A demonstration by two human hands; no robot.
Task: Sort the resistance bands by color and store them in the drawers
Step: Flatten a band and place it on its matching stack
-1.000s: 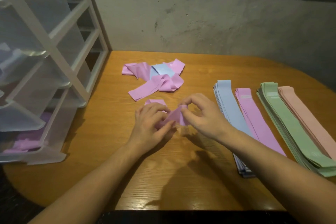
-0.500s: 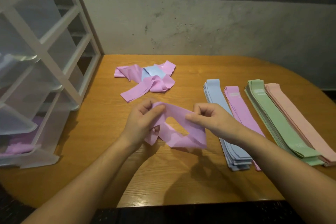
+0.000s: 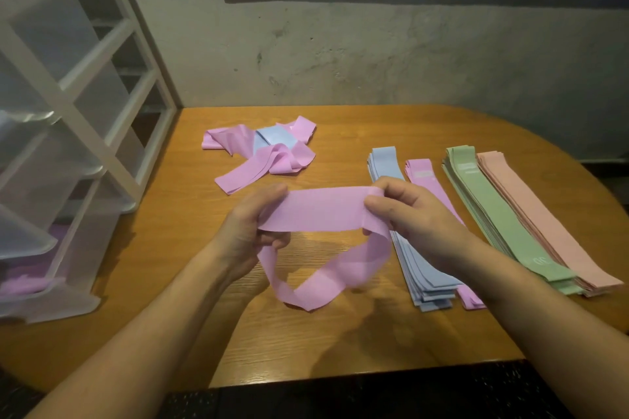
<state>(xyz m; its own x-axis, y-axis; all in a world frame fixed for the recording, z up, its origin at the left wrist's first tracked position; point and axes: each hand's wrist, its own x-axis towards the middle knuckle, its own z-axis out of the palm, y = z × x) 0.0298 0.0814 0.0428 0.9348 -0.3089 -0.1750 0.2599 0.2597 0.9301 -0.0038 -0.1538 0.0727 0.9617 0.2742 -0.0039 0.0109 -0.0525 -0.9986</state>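
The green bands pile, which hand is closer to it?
Right. The right hand is just left of the green bands pile; the left hand is much farther left.

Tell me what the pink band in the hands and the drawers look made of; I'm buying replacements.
Pink band: likely thin matte latex or rubber; it hangs limp and twists. Drawers: frosted translucent plastic, probably; pink contents show through.

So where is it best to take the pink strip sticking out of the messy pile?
Pinch the free end of the strip, coming from the near left side. It lies flat on the table and points away from the tangled pile, so nothing covers it.
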